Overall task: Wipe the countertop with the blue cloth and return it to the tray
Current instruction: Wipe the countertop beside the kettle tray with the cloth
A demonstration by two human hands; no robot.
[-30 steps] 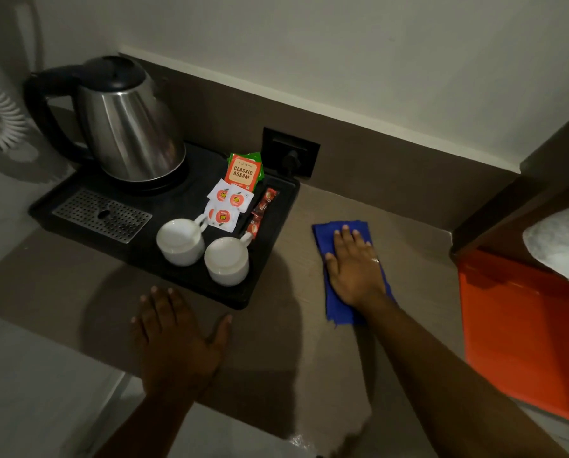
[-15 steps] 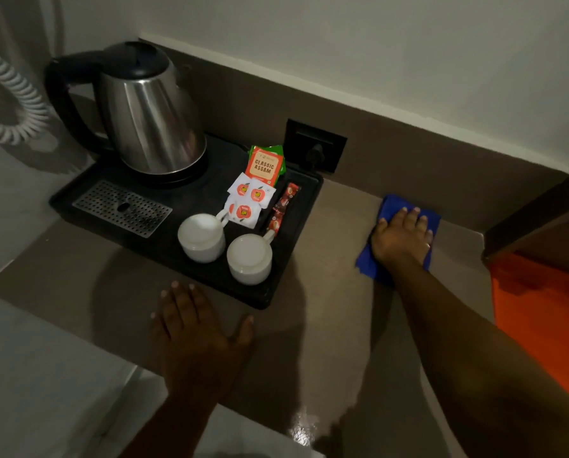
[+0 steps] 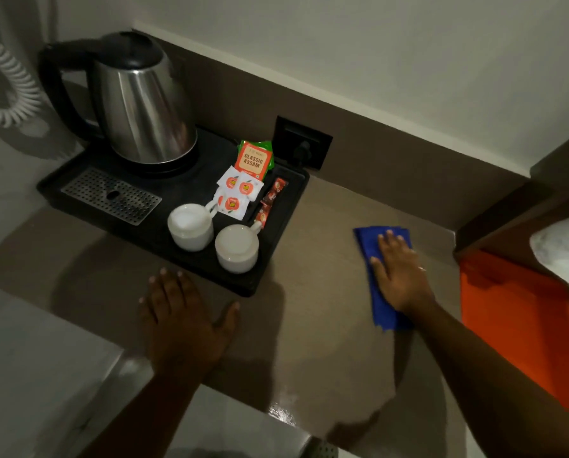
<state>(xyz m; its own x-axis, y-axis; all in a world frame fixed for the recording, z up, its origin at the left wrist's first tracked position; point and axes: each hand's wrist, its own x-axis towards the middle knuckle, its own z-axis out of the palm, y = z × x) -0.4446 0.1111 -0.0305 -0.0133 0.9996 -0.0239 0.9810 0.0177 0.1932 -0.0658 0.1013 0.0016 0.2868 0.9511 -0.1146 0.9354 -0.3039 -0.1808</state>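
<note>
A folded blue cloth (image 3: 372, 259) lies on the brown countertop (image 3: 322, 325), right of centre. My right hand (image 3: 398, 276) presses flat on the cloth with its fingers spread, covering most of its right side. My left hand (image 3: 184, 322) rests palm down on the countertop in front of the black tray (image 3: 276, 246), fingers apart, holding nothing. An orange tray (image 3: 521, 325) sits at the right edge, close beside the cloth.
The black tray carries a steel kettle (image 3: 141, 110), two upturned white cups (image 3: 190, 226), tea and sugar sachets (image 3: 243, 190) and a metal drip grid (image 3: 111, 195). A wall socket (image 3: 303, 143) sits behind it. A white crumpled thing (image 3: 564, 252) overhangs the orange tray. A coiled cord (image 3: 2, 84) hangs at far left.
My right hand has pulled the cloth back from the far wall toward me. The left hand has stayed planted in front of the black tray.
</note>
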